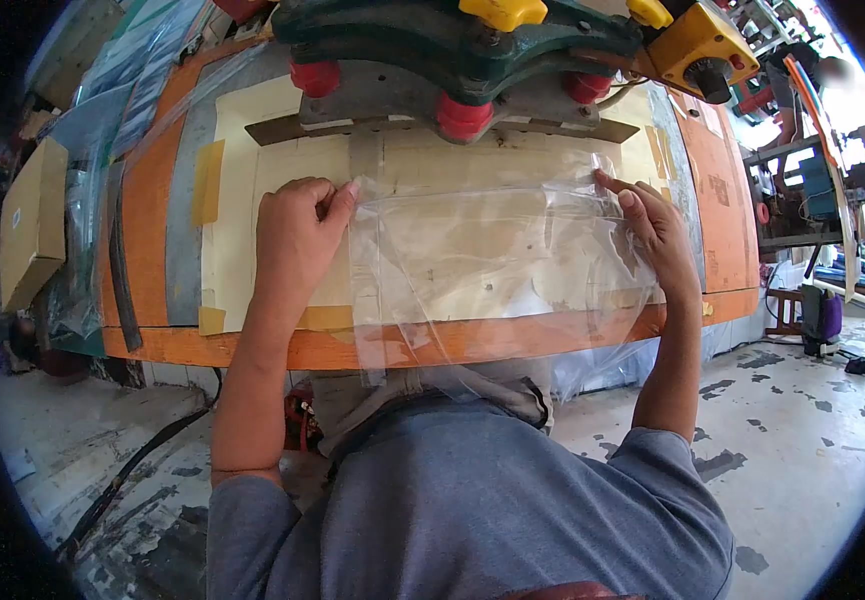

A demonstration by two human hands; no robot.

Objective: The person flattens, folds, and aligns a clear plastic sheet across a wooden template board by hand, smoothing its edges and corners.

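A clear plastic sheet point(482, 245), possibly a bag, stretches between my two hands over a cream-coloured board. Its near part drapes over the orange table edge towards my lap. At its left far corner, my left hand point(304, 232) is closed with thumb and finger on the plastic. My right hand point(658, 228) pinches the opposite far corner between thumb and fingers. Just beyond both hands runs the long metal bar point(302, 130) of a dark green press point(392, 45), with the far side of the plastic close to it. Whether they touch I cannot tell.
Red knobs point(464, 115) and yellow knobs point(504, 12) sit on the press. A yellow control box point(704, 50) with a black dial is at its right. Left are a cardboard box point(34, 225) and more plastic sheeting point(137, 75). The orange table edge point(252, 346) runs before me.
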